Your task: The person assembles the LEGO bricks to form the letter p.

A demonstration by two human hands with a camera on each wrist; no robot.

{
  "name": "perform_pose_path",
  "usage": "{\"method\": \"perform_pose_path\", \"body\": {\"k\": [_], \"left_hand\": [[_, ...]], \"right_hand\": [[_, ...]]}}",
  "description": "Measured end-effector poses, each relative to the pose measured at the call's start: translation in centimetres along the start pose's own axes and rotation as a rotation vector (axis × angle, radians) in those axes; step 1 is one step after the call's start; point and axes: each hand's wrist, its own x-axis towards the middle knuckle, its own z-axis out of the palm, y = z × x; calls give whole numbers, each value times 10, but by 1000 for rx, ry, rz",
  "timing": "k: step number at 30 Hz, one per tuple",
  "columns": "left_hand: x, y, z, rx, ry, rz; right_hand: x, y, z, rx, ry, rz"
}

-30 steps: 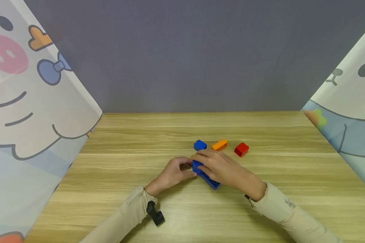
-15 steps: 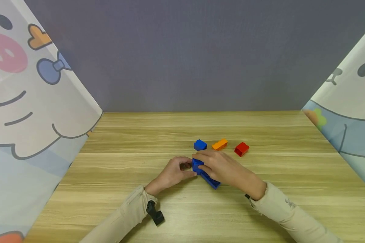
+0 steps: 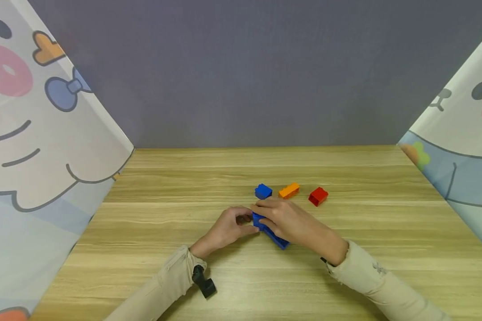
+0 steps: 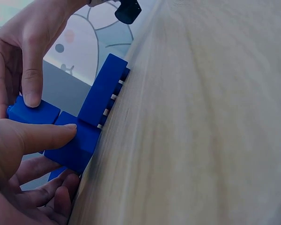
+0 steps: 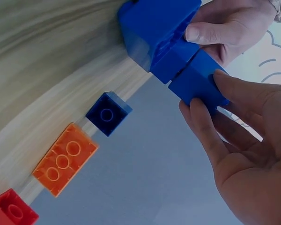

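Several blue toy building bricks stand together on the table. A long blue brick lies with its studs toward the tabletop. Beside it is a lower blue brick, held by my left hand between the thumb and the curled fingers. Stacked over that one is an upper blue brick, and a thin seam shows between the two. My right hand pinches this upper brick from above with thumb and fingertips. From the head view, the right hand hides much of the stack.
Behind the hands, a loose blue brick, an orange brick and a red brick lie in a row, hollow undersides facing the right wrist camera. A grey panel rises at the table's far edge, with cartoon-printed sheets on both sides.
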Motion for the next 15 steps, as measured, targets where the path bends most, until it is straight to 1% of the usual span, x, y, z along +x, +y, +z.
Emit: {"method": "perform_pose_path", "body": {"k": [4,10,15], "left_hand": [[-1,1,-2,3,5,6],[0,1,-3,4,-5,11],[-1,0,0,9,10,10]], "right_hand": [[1,-2,2,-5,13,7],[-3,-4,8,-32,22,34],[-6,-6,9,-2,28,62]]}}
